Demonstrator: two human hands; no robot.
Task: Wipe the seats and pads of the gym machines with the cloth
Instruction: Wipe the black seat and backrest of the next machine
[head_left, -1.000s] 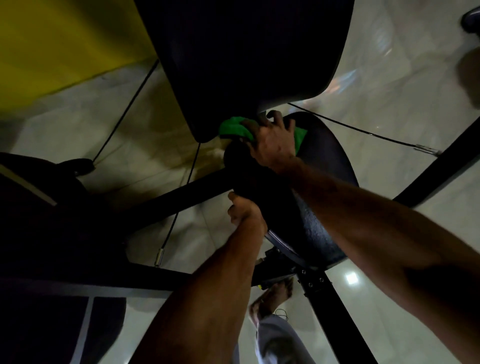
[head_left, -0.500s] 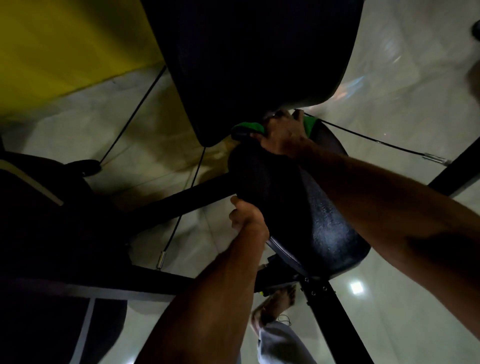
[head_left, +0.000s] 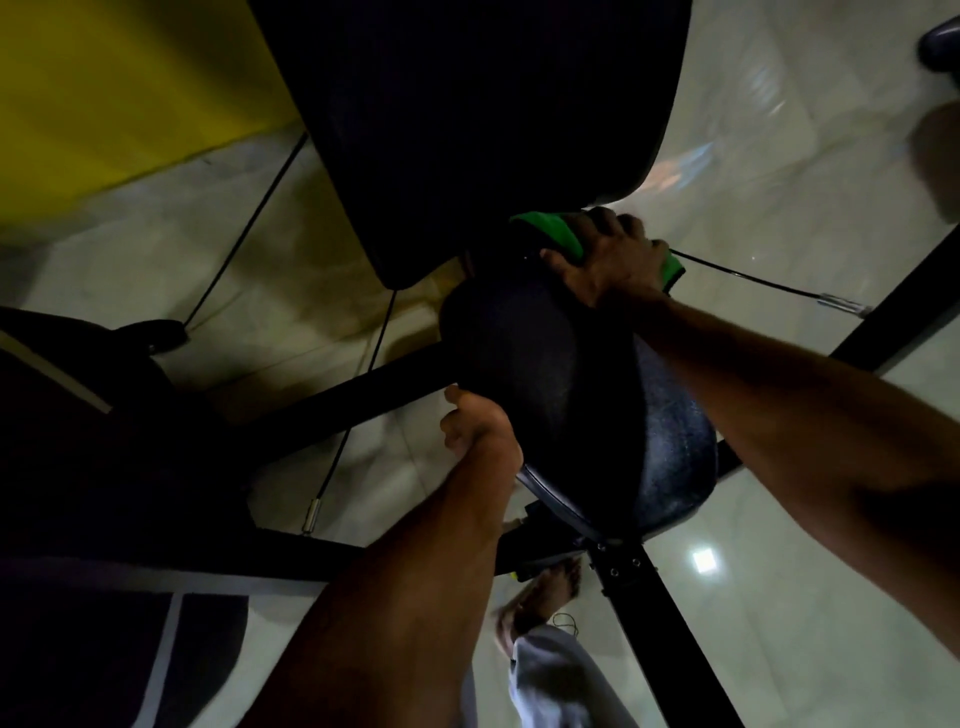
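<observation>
A black padded seat of a gym machine fills the middle of the view, below a large black back pad. My right hand presses a green cloth onto the far end of the seat, in the gap under the back pad, its fingers curled over the cloth. Part of the cloth also shows at the hand's right side. My left hand grips the seat's left edge, its fingers hidden beneath the rim.
Black frame bars cross under the seat and a post runs down to the floor. Thin cables hang left and right. A yellow wall stands upper left; my bare foot is on the glossy tiles.
My right hand has slid the cloth along the seat's far end toward the right and up under the back pad. The left hand keeps its grip on the seat edge.
</observation>
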